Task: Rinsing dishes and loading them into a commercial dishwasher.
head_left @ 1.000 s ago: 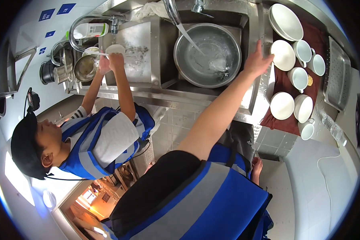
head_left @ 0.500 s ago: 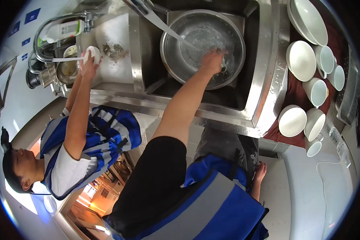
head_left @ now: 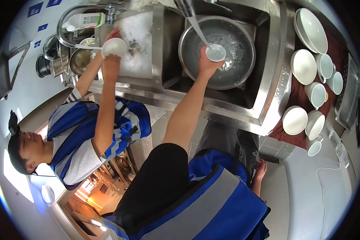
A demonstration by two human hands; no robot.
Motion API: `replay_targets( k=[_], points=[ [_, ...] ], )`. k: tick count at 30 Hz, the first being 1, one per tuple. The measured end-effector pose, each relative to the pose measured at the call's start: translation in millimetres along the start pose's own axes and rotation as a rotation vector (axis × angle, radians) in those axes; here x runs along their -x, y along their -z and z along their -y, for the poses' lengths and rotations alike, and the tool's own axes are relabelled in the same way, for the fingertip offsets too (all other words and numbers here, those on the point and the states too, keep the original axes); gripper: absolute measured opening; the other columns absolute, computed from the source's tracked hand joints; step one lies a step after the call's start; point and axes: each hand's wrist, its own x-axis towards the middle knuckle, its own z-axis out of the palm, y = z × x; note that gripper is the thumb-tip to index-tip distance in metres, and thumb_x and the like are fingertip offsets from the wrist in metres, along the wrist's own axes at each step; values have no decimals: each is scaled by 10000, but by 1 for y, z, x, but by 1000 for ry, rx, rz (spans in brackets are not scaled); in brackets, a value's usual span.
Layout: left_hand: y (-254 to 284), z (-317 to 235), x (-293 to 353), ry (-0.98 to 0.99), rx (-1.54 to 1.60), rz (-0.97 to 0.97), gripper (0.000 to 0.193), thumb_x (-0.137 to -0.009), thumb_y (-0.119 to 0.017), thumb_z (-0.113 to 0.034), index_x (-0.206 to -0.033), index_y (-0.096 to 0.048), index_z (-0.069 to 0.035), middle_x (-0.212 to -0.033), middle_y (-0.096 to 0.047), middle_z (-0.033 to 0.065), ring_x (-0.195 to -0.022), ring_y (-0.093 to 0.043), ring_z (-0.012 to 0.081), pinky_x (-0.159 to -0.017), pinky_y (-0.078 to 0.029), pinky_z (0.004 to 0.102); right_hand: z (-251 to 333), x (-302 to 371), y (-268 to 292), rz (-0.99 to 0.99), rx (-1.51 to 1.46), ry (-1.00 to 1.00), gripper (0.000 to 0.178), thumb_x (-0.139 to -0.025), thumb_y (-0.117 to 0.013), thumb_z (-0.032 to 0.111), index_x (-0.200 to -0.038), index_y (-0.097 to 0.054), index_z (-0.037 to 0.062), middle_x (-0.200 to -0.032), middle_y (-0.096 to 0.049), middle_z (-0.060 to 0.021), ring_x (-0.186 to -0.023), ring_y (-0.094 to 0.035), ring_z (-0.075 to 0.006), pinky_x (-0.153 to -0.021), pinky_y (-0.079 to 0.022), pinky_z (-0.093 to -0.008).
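Observation:
Above the water in a round steel basin [head_left: 183,66], my left hand [head_left: 208,66] is closed around a white cup [head_left: 216,53]. The cup's mouth faces up, and the stream from the faucet [head_left: 185,7] runs down to it. Any handle on it is hidden. My right hand [head_left: 261,170] hangs low beside my leg, loosely open, with nothing seen in it. To my left, a co-worker's hands hold a white bowl [head_left: 114,48] under a second running faucet [head_left: 62,34].
White bowls [head_left: 304,67] and several mugs [head_left: 317,95] stand on a dark red cloth [head_left: 294,94] right of the sink. The foamy left basin [head_left: 138,36] holds food scraps. Metal pots [head_left: 80,60] and a white bottle [head_left: 86,21] sit at the far left. A co-worker stands close on my left.
My left hand has come up out of the basin water with the white cup. The co-worker has turned the bowl and moved it right. The view has shifted slightly.

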Motion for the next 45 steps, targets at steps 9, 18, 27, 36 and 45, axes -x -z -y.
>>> replay_targets(
  k=[9,18,27,36,45],
  points=[
    [25,-58,-8,-71,-85,-86,852,-438,-771,-153,-1179,-360,-60,-1089,-489,155,-1050,-442,342,-924,-366,388,-23,-24,11,92,180,74,313,-843,-435,308,-1004,-541,61,-694,-517,-32,-608,-493,-122,-537,-410,-231],
    [46,-105,-11,-242,21,-109,788,-449,-790,-147,-1120,-383,-72,-1031,-519,149,-978,-502,315,-850,-405,392,-37,-59,16,179,461,421,240,-849,-442,207,-1004,-545,55,-707,-560,-54,-586,-505,-116,-518,-413,-228],
    [50,-105,-6,-250,-46,-183,779,-459,-794,-168,-1113,-381,-72,-1000,-544,154,-950,-532,342,-820,-429,384,2,-59,-12,223,125,48,279,-847,-434,255,-992,-540,42,-676,-554,-71,-546,-490,-120,-451,-375,-221],
    [53,-80,-48,197,-534,209,968,-423,-775,-393,-1198,-394,46,-1033,-582,195,-976,-574,286,-831,-470,296,33,-29,-25,194,-91,-17,279,-865,-410,238,-986,-521,12,-712,-556,-85,-577,-515,-140,-497,-413,-233],
    [53,-105,-46,-82,-1624,322,553,-560,-745,-254,-1059,-600,-63,-1136,-548,143,-945,-579,248,-690,-478,377,19,2,-16,115,-260,-161,295,-843,-445,249,-1006,-535,21,-772,-591,-104,-612,-542,-147,-528,-438,-245]
  ],
)
